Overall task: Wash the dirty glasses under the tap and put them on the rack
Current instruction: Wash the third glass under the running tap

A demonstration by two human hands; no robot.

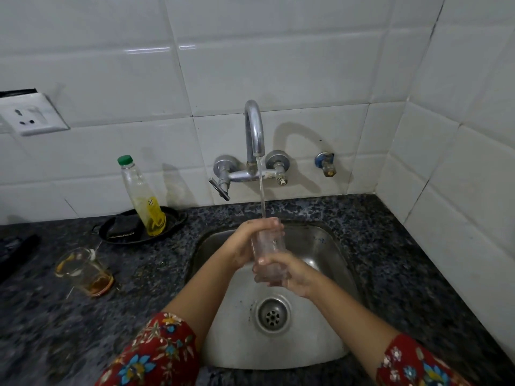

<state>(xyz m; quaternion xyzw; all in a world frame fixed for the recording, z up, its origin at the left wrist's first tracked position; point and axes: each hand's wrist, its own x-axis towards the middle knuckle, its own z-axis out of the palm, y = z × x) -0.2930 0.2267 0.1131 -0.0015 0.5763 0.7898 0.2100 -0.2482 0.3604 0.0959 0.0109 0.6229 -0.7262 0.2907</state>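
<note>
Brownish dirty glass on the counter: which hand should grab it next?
Probably the left hand. The clear glass with amber dregs sits on the speckled dark counter left of the steel sink, on that arm's side, while the right hand holds the base of the clear tumbler under the chrome tap.

A clear plastic bottle [142, 196] with a green cap [124, 160] stands in a shallow black oval dish [174, 220] on the speckled dark granite counter [404, 260], close to the wall; yellow liquid fills its lower part. Beside the bottle in the same dish lies a dark pad [122, 227], perhaps a scrubber, though it is too dim to be sure. A white socket [32, 114] is set in the white wall tiles [278, 65] at the left. A small blue-handled valve [324, 162] juts from the tiles further right. A blurred dark object [14, 254] lies at the counter's left edge
</note>
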